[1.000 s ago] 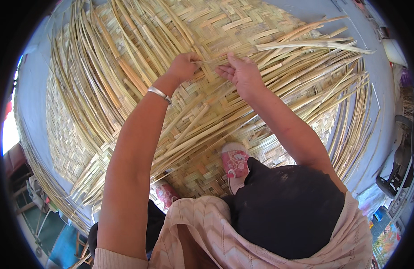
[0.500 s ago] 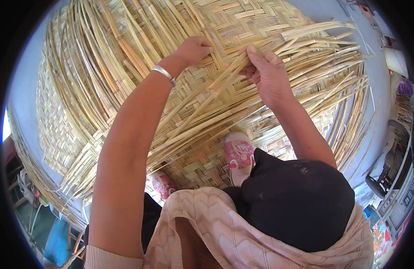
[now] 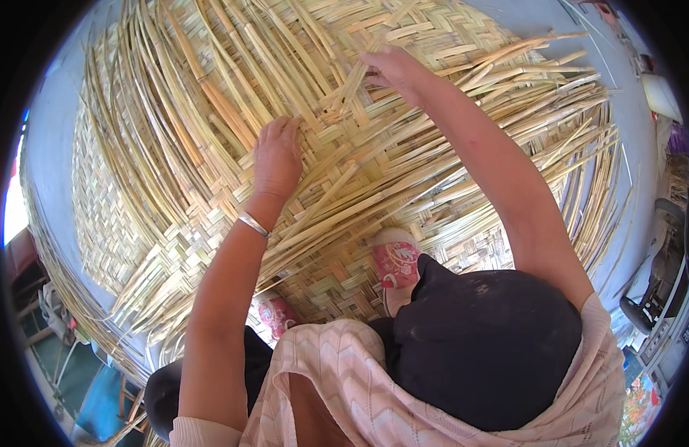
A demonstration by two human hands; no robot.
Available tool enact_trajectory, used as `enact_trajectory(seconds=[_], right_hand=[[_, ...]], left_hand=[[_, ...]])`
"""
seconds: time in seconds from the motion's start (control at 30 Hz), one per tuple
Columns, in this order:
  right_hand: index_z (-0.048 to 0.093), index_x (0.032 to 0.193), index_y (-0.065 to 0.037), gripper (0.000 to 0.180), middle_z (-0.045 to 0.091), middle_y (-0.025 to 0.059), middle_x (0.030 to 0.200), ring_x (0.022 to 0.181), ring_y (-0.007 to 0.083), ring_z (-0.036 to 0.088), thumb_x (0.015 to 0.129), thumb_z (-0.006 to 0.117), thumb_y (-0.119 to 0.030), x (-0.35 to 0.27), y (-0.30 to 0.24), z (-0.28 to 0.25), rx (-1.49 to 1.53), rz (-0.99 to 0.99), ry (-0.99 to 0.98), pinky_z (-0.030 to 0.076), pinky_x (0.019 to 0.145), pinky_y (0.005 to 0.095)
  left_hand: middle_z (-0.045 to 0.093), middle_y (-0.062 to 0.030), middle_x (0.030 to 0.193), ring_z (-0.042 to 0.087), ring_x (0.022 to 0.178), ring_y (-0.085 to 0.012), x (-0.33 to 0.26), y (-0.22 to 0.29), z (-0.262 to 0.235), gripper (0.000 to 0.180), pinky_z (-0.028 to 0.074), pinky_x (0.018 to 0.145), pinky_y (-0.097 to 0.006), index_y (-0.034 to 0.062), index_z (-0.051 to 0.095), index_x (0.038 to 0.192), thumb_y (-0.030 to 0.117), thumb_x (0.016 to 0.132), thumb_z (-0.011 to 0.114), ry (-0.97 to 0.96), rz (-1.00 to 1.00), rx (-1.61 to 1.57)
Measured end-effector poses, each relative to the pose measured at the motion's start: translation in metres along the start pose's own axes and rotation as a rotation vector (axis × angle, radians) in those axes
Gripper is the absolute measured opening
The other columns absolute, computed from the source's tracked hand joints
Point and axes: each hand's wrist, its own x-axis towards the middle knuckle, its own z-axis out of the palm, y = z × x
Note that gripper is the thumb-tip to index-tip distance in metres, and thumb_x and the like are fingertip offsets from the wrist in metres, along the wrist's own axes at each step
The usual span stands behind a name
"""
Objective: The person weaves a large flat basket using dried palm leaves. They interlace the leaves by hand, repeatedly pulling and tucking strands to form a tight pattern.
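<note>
While a large woven mat (image 3: 434, 33) is seen from above, spread over a grey floor (image 3: 54, 186), two bare hands are held over its upper middle. By the right hand (image 3: 395, 71), a pale flat strip (image 3: 350, 86) is pinched narrowly between thumb and fingertips; its near part is slanted down and left from the fingers toward the weave. The left hand (image 3: 278, 158) is laid lower and further left, back upward, with its fingers close together and pointed away from the body; the raised strip is placed beyond these fingertips, to their upper right, and is not touched by them. Whether anything is gripped beneath the left palm cannot be told. A silver bracelet (image 3: 253, 223) is worn on the left wrist. To the left of the hands, long unwoven strips (image 3: 162, 112) are fanned out lengthwise; to the right, a thick bundle of strips (image 3: 523, 100) is stretched slantwise across the mat, under the right forearm. Nearer the body, two red patterned shoes (image 3: 396, 259) are set on the weave.
</note>
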Motion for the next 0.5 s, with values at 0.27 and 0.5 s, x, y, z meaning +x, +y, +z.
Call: enact_trajectory(seconds=[0.27, 0.5], right_hand=[[0.059, 0.113, -0.008, 0.032, 0.063, 0.0035, 0.106, 0.104, 0.0144, 0.056, 0.091, 0.058, -0.032, 0.021, -0.007, -0.001, -0.117, 0.083, -0.001, 0.040, 0.097, 0.0333], [0.058, 0.114, -0.007, 0.031, 0.062, 0.0065, 0.110, 0.105, 0.0198, 0.057, 0.092, 0.057, -0.029, 0.026, -0.012, 0.003, 0.004, 0.109, -0.069, 0.046, 0.093, 0.0369]], left_hand=[[0.059, -0.0107, 0.113, 0.052, 0.109, -0.0304, 0.009, -0.008, 0.002, 0.028, 0.042, 0.095, -0.039, 0.0046, 0.064, 0.109, 0.007, 0.084, 0.054, -0.029, 0.023, -0.082], [0.061, -0.0109, 0.106, 0.055, 0.102, -0.0320, 0.013, -0.014, -0.005, 0.027, 0.045, 0.091, -0.040, 0.0043, 0.065, 0.106, 0.005, 0.082, 0.053, -0.057, 0.124, -0.090]])
